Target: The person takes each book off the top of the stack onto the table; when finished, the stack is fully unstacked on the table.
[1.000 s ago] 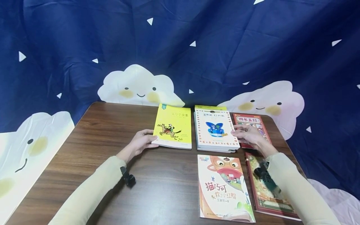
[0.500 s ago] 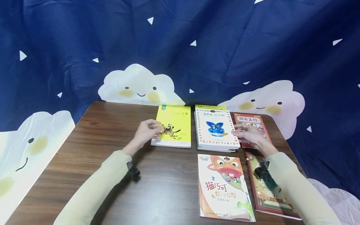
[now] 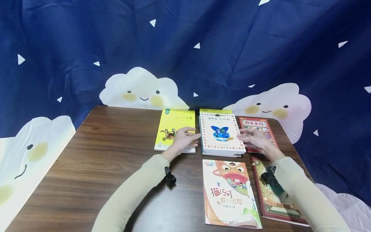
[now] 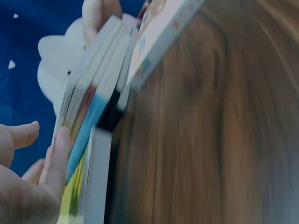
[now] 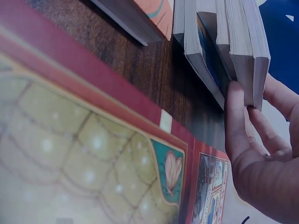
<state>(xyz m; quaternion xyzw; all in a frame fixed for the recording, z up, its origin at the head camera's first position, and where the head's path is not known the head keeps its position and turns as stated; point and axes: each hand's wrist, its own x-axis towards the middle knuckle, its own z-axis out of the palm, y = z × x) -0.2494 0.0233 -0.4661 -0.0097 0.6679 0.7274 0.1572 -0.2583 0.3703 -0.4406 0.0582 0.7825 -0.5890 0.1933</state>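
Note:
A stack of several books stands near the back of the table, topped by a white-covered one with a blue picture. My right hand grips the upper books at their right edge; in the right wrist view a finger enters a gap low in the stack. My left hand reaches over a yellow book to the stack's left side. In the left wrist view its extended fingers touch the spines, with the thumb held apart.
A white and orange picture book lies in front of the stack. To its right lies a red-bordered book, partly under my right forearm. Behind that is another red book. A blue curtain hangs behind the brown wooden table.
My left hand has let go of the yellow book, which now lies on the table, and has moved right to the stack. My right hand stays at the stack's right edge.

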